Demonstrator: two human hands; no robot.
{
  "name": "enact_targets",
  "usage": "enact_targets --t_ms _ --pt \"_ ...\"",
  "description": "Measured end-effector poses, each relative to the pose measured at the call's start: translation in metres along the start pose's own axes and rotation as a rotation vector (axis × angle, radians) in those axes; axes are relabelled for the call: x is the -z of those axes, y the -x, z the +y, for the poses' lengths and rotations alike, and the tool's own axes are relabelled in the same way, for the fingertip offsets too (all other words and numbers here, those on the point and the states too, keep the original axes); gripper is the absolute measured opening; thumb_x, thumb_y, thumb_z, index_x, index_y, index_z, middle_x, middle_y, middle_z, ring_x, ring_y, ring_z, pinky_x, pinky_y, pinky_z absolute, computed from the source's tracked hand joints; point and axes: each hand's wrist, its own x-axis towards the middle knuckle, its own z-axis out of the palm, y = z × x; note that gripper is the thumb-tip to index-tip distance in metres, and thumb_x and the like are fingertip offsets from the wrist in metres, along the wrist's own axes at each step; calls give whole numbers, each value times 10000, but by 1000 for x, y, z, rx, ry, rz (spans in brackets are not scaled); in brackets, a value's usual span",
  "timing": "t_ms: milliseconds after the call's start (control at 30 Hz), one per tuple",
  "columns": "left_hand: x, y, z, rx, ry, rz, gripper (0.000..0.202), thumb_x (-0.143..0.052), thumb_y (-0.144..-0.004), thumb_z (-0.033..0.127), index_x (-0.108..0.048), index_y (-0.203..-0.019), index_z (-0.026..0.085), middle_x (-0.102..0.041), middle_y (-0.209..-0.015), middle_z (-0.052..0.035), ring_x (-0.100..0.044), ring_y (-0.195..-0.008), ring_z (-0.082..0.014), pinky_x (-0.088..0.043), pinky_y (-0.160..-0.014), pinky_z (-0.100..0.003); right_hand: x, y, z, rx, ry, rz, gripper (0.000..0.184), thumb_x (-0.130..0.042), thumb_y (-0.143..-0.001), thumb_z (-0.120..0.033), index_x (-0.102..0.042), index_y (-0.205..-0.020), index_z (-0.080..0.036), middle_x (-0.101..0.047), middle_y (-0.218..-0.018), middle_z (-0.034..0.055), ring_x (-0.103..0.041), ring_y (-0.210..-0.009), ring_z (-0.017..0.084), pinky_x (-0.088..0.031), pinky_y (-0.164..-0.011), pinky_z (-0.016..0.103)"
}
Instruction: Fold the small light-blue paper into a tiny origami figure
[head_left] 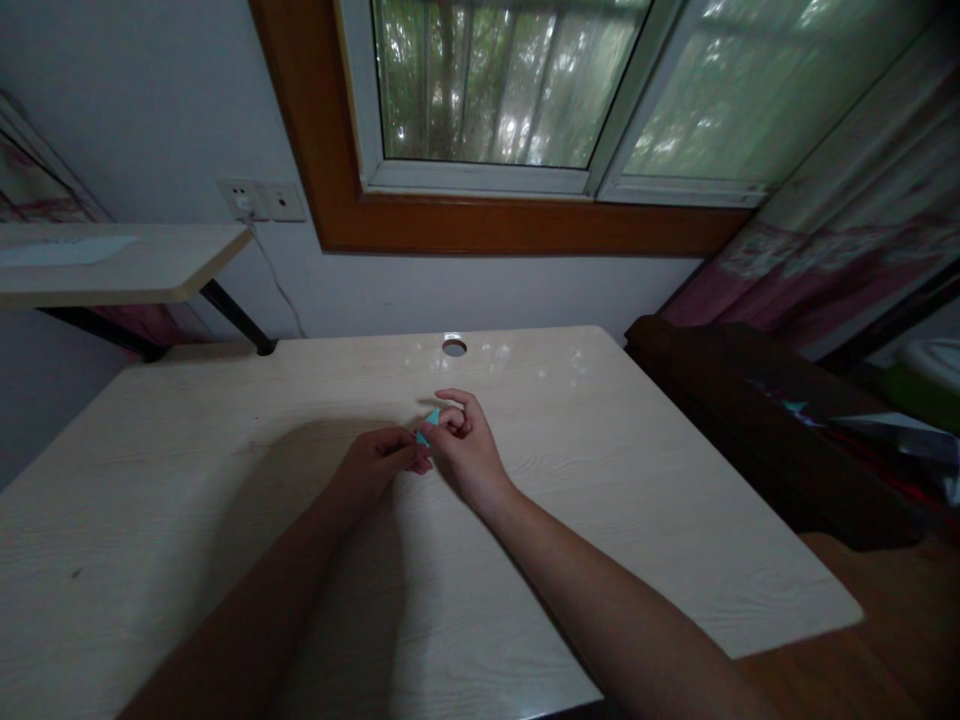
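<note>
A small turquoise piece with pointed corners (433, 416), perhaps folded paper, is held between my two hands over the pale wooden desk (525, 580). My left hand (381, 456) pinches its lower left end between thumb and fingers. On the other side, my right hand (471, 452) grips it with thumb and index finger, while another finger stretches out away from the piece. Fingers cover much of the piece, so its full shape is hidden.
A round cable hole (454, 347) sits near the desk's back edge. At left, a raised shelf (150, 275) stands on black legs. Behind the desk are a wall socket (262, 200) and a window (510, 90). Dark wooden furniture (750, 430) and a curtain (817, 220) lie at right.
</note>
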Motion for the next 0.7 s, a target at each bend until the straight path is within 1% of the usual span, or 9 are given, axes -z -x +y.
enact_targets --t_ms 133,267,400,533,600,700 --pt "-1 0 1 16 9 -3 216 -689 -780 352 -728 -701 154 -736 -713 -44 -669 -705 -176 -514 -733 -284 0 1 1 37 44 27 395 -734 -765 -237 -541 -1110 -239 -563 -643 -95 -553 -591 104 -443 -643 247" --pt "-1 0 2 16 13 -6 215 -692 -771 356 -736 -707 155 -739 -709 -46 -674 -705 -184 -519 -738 -293 0 1 2 55 58 25 368 -706 -798 -250 -532 -1121 -246 -561 -643 -91 -551 -590 109 -433 -627 247" --pt "0 0 2 22 14 -12 203 -697 -765 350 -732 -707 159 -737 -706 -42 -674 -702 -181 -513 -731 -286 1 1 1 61 57 27 400 -687 -826 -271 -504 -1182 -253 -601 -654 -78 -576 -609 123 -451 -643 260" --pt "0 -1 -1 -3 -3 -16 218 -688 -782 360 -712 -705 157 -732 -717 -44 -668 -716 -179 -497 -731 -278 1 2 0 74 93 27 427 -693 -839 -310 -506 -1218 -257 -623 -691 -60 -602 -652 134 -482 -680 275" --pt "1 -1 -2 -27 -22 1 243 -680 -794 382 -703 -716 153 -723 -723 -44 -653 -716 -178 -484 -719 -274 1 2 0 76 111 2 409 -693 -846 -333 -520 -1209 -263 -625 -720 -52 -609 -650 134 -493 -651 266" --pt "1 -2 -4 -77 -64 54 303 -638 -832 429 -689 -723 152 -678 -698 -27 -600 -680 -159 -446 -670 -256 1 3 2 59 106 -93 377 -686 -855 -361 -530 -1190 -282 -639 -781 -39 -610 -593 128 -505 -570 259"
